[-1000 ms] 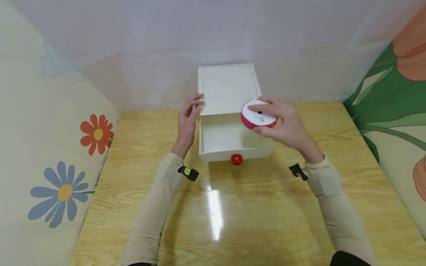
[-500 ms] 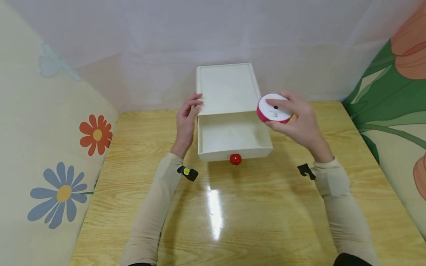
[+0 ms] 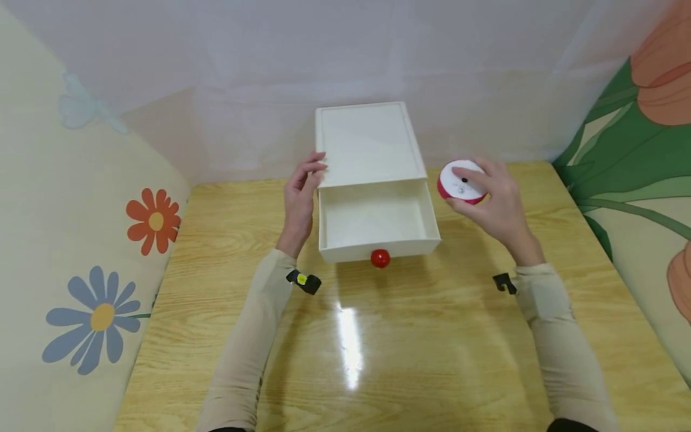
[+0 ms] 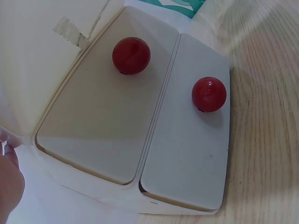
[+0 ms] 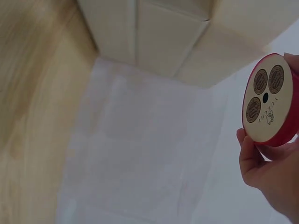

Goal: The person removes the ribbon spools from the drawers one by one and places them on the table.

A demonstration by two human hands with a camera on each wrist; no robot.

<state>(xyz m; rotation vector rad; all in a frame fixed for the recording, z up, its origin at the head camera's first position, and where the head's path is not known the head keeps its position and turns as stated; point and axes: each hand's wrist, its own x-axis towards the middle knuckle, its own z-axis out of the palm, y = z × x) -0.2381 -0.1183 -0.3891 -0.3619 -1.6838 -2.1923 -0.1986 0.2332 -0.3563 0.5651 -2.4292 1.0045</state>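
Right hand [image 3: 499, 201] grips the pink spool [image 3: 457, 189] by its rim. Left hand [image 3: 300, 201], fingers loose, perhaps steadies the drawer box [image 3: 369, 144].

A red flower [image 3: 155, 221] and a blue flower [image 3: 101, 317] decorate the left wall [image 3: 48, 210] beside the wood-grain table [image 3: 421, 348].
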